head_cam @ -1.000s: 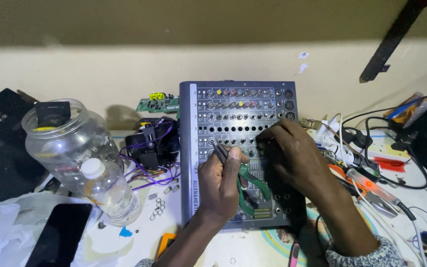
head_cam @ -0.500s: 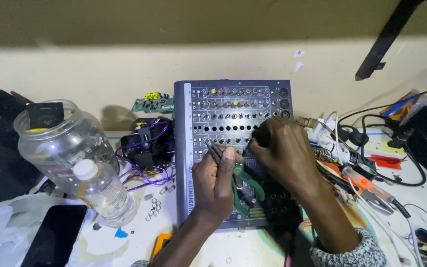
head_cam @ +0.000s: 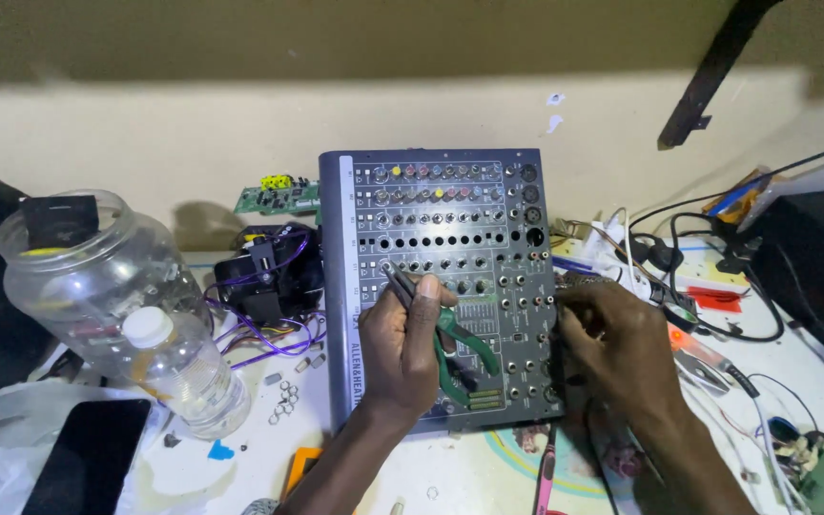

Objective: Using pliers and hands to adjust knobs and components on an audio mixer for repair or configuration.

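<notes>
**Cluttered white workbench**

White bench point(head_cam: 269, 448) against a cream wall. On it: grey mixer point(head_cam: 441, 277), centre; green circuit board point(head_cam: 277, 196) behind; black unit with purple wires point(head_cam: 269, 277); clear jar point(head_cam: 88, 272); small bottle point(head_cam: 183, 367); phone point(head_cam: 88, 458); loose nuts point(head_cam: 285, 399); tangled cables point(head_cam: 708, 277), right.

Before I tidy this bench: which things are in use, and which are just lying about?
In use:
left hand
green-handled pliers
grey mixer panel
right hand

Lying about:
clear jar
small bottle
phone
green circuit board
loose cables
</notes>
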